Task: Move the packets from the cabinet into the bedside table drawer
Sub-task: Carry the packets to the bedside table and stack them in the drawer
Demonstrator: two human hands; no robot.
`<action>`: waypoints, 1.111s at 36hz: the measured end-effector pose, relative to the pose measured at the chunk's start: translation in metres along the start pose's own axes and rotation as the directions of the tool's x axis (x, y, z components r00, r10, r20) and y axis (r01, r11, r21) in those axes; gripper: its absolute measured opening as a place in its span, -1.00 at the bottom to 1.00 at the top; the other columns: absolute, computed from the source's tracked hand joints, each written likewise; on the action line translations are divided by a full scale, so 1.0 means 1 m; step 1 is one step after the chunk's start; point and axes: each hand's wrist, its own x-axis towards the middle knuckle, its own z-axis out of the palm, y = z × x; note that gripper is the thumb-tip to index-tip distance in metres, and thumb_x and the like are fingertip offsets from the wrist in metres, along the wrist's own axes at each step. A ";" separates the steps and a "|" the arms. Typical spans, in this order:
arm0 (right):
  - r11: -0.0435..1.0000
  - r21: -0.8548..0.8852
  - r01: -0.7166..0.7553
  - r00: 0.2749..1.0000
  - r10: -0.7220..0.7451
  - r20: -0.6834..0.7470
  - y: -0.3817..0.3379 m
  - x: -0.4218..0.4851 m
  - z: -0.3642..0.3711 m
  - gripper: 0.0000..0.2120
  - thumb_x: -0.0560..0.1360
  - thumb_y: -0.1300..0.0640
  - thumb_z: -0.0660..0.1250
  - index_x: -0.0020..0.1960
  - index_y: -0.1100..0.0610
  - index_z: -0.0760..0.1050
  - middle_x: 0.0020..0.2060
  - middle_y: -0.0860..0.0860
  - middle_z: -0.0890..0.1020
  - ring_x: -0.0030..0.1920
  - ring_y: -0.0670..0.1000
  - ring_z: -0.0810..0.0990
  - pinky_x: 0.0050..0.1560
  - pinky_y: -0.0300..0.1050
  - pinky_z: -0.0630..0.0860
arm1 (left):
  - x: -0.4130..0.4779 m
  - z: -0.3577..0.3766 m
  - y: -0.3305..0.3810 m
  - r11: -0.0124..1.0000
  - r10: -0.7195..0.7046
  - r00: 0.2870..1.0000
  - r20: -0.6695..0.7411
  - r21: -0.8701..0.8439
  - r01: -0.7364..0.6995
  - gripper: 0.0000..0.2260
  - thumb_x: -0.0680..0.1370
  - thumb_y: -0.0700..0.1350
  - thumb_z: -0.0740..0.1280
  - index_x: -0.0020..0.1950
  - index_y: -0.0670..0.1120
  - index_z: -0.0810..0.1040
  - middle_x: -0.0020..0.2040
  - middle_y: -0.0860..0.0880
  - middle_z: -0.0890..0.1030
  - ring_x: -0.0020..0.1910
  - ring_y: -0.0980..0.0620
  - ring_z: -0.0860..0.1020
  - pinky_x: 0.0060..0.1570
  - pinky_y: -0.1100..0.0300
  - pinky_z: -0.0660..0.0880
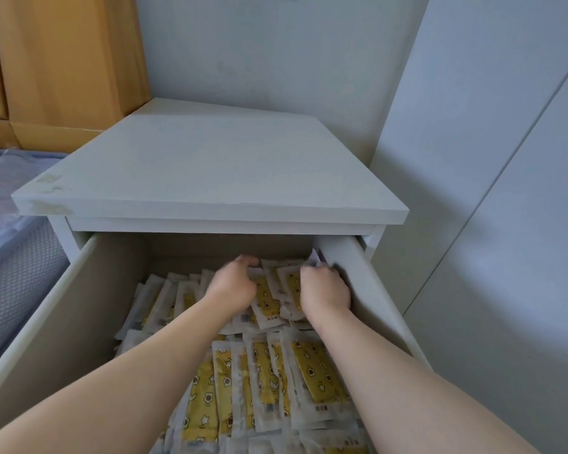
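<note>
Step in hand: setting a batch down at the back of the drawer (79,306). Left hand (233,283) and right hand (325,290) are both deep inside, fingers curled round a loose bundle of packets (273,296) held between them; the right hand is hard against the drawer's right wall. More packets lie in overlapping rows nearer than both hands and to the left of the left hand.

Long axis: roughly front-to-back, away from the person; the held ones fan out slightly, printed face up.

Next, I'd judge: let go, flatten the fan into line, withdraw for another batch.
</note>
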 end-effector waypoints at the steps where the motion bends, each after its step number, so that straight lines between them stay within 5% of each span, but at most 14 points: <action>1: 0.995 -0.097 0.030 0.999 -0.026 0.048 0.000 -0.001 0.004 -0.68 0.55 0.30 0.19 0.29 0.23 0.42 0.29 0.19 0.42 0.29 0.18 0.39 0.18 0.00 0.44 | 0.000 0.001 -0.003 0.999 0.003 1.000 0.026 0.036 -0.004 -0.58 0.58 -0.30 0.14 0.41 0.01 0.34 0.34 -0.13 0.43 -0.30 0.11 0.49 -0.48 0.35 0.37; 3: 0.973 -0.213 0.084 0.994 -0.066 0.091 0.001 0.003 0.012 -0.63 0.55 0.22 0.20 0.35 0.22 0.39 0.38 0.18 0.35 0.41 0.21 0.22 0.36 0.03 0.26 | -0.001 0.002 -0.007 0.993 0.019 0.997 0.078 0.118 -0.028 -0.59 0.60 -0.26 0.13 0.42 0.03 0.32 0.33 -0.11 0.45 -0.27 0.09 0.53 -0.46 0.33 0.41; 5: 0.978 -0.182 0.105 0.991 -0.088 0.096 0.002 0.009 0.017 -0.58 0.57 0.15 0.17 0.41 0.21 0.31 0.41 0.17 0.33 0.46 0.19 0.16 0.44 0.05 0.16 | -0.001 0.003 -0.010 0.977 0.042 0.990 0.134 0.203 -0.069 -0.59 0.61 -0.22 0.14 0.45 0.02 0.30 0.35 -0.10 0.44 -0.04 0.04 0.57 -0.19 0.25 0.53; 7: 0.997 0.052 0.050 0.988 -0.057 0.142 0.002 0.014 0.021 -0.53 0.61 0.05 0.10 0.47 0.18 0.19 0.32 0.17 0.45 0.33 0.16 0.40 0.25 0.03 0.41 | -0.003 0.005 -0.009 0.959 0.056 0.983 0.174 0.264 -0.101 -0.60 0.61 -0.20 0.13 0.46 0.00 0.30 0.35 -0.09 0.45 0.09 0.01 0.54 -0.02 0.20 0.51; 9: 0.979 0.203 -0.010 0.979 -0.032 0.203 -0.001 0.017 0.024 -0.40 0.58 -0.18 0.06 0.50 0.10 0.07 0.24 0.15 0.52 0.16 0.14 0.55 -0.03 -0.04 0.51 | -0.004 0.008 -0.009 0.944 0.070 0.976 0.206 0.303 -0.132 -0.61 0.61 -0.19 0.12 0.45 0.02 0.31 0.33 -0.07 0.47 0.02 0.03 0.53 -0.10 0.22 0.47; 12: 0.989 0.146 -0.003 0.981 -0.026 0.194 -0.001 0.022 0.026 -0.30 0.50 -0.34 0.07 0.51 -0.01 0.05 0.36 0.17 0.39 0.25 0.18 0.49 0.09 0.00 0.51 | -0.002 0.012 -0.010 0.924 0.078 0.971 0.224 0.349 -0.155 -0.61 0.61 -0.18 0.11 0.44 0.04 0.31 0.36 -0.06 0.43 0.11 0.00 0.51 -0.01 0.20 0.45; 14: 0.987 0.162 -0.009 0.985 -0.019 0.170 -0.001 0.024 0.024 -0.43 0.55 -0.23 0.10 0.49 -0.05 0.11 0.35 0.15 0.42 0.25 0.18 0.49 0.10 -0.01 0.51 | -0.001 0.013 -0.012 0.922 0.068 0.973 0.218 0.358 -0.145 -0.59 0.61 -0.18 0.12 0.46 0.03 0.28 0.40 -0.07 0.39 0.22 -0.02 0.47 0.09 0.19 0.43; 17: 0.967 0.253 -0.035 0.994 0.008 0.108 -0.002 0.024 0.021 -0.67 0.62 0.00 0.06 0.34 0.02 0.35 0.12 0.10 0.56 0.03 0.11 0.57 -0.16 -0.12 0.46 | -0.001 0.015 -0.013 0.901 0.064 0.976 0.209 0.407 -0.147 -0.61 0.62 -0.14 0.11 0.46 0.03 0.28 0.45 -0.05 0.32 0.36 -0.02 0.36 0.35 0.10 0.27; 22: 0.978 0.208 -0.017 0.999 0.011 0.030 -0.002 0.021 0.018 -0.74 0.60 0.24 0.11 0.25 0.12 0.41 0.05 0.10 0.58 -0.02 0.10 0.56 -0.18 -0.11 0.44 | -0.002 0.018 -0.009 0.856 0.086 0.977 0.193 0.488 -0.172 -0.64 0.64 -0.05 0.07 0.45 0.05 0.28 0.47 -0.01 0.30 0.47 0.03 0.21 0.47 -0.01 -0.10; 28: 0.914 0.405 -0.018 0.998 -0.006 0.057 -0.008 0.026 0.020 -0.76 0.63 0.04 0.10 0.23 0.09 0.38 0.07 0.07 0.58 0.03 0.11 0.56 -0.12 -0.08 0.49 | -0.002 0.022 -0.012 0.897 0.070 0.978 0.195 0.416 -0.147 -0.63 0.62 -0.13 0.09 0.43 0.04 0.30 0.44 -0.02 0.35 0.40 0.02 0.33 0.48 -0.02 0.04; 33: 0.887 0.456 -0.074 0.993 0.025 0.112 -0.007 0.029 0.019 -0.90 0.63 0.13 0.11 -0.01 0.10 0.38 -0.05 0.08 0.54 -0.12 0.07 0.49 -0.22 -0.15 0.39 | -0.002 0.020 -0.014 0.883 0.089 0.976 0.196 0.438 -0.169 -0.62 0.62 -0.14 0.08 0.44 0.05 0.28 0.47 0.00 0.30 0.44 0.02 0.27 0.49 0.00 -0.06; 40: 0.796 0.543 -0.270 0.962 0.199 0.187 -0.001 0.031 0.008 -0.71 0.61 0.28 0.10 0.32 0.26 0.30 0.22 0.19 0.48 0.15 0.16 0.53 -0.05 -0.14 0.46 | -0.008 0.020 -0.011 0.877 0.173 0.960 0.219 0.409 -0.251 -0.57 0.63 0.04 0.07 0.50 0.14 0.10 0.53 0.04 0.16 0.50 0.02 0.13 0.47 -0.05 -0.14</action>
